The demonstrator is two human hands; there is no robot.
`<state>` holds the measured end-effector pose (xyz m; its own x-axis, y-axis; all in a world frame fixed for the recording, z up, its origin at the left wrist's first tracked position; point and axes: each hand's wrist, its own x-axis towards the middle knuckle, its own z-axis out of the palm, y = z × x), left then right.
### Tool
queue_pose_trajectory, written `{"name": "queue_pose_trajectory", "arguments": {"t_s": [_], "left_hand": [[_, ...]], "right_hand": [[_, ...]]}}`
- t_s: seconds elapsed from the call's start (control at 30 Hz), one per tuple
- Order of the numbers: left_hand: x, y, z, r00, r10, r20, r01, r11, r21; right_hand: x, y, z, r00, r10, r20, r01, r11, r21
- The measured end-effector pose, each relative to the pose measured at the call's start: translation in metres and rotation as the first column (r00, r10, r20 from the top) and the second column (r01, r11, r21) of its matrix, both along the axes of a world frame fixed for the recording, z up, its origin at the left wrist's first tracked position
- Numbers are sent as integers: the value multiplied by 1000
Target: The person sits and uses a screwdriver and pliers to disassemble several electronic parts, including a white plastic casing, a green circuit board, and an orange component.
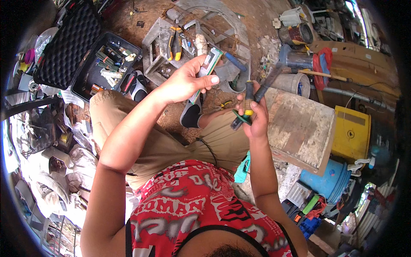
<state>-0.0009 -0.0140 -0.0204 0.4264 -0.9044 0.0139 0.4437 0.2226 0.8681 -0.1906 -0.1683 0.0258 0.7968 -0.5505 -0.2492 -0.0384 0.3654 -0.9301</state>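
I pinched a long green-edged board (209, 63) between the thumb and curled fingers of my left hand (186, 81), out in front of me. My right hand (258, 120) was wrapped around a yellow-and-black screwdriver (248, 92) and a dark bar (269, 79). Pliers (174, 43) lay on a wooden frame (150, 40) over brown ground (261, 17). My fingers covered the board's middle; a small green piece (240, 117) by my right palm was unclear.

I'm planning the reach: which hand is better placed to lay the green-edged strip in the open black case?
Probably the left hand: it holds the green-edged strip, and the open black case lies on that side. The right hand grips a yellow-and-black-handled tool.
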Motion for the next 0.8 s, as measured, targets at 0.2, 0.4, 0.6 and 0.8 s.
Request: {"name": "queue_pose_trajectory", "arguments": {"t_s": [0.2, 0.4, 0.6, 0.8], "left_hand": [[2, 1, 0, 997, 71, 31, -74, 991, 109], [2, -1, 4, 995, 87, 51, -95, 978, 186], [6, -5, -7, 975, 118, 191, -160, 962, 221], [2, -3, 0, 964, 135, 227, -191, 950, 247]], "right_hand": [[-5, -5, -20, 995, 13, -104, -11, 1000, 18], [-11, -4, -13, 976, 195, -98, -192, 981, 37], [-21, -7, 23, 860, 338, -383, -468, 822, -325], [-17, -5, 60, 722, 271, -637, -655, 564, -503]]}}
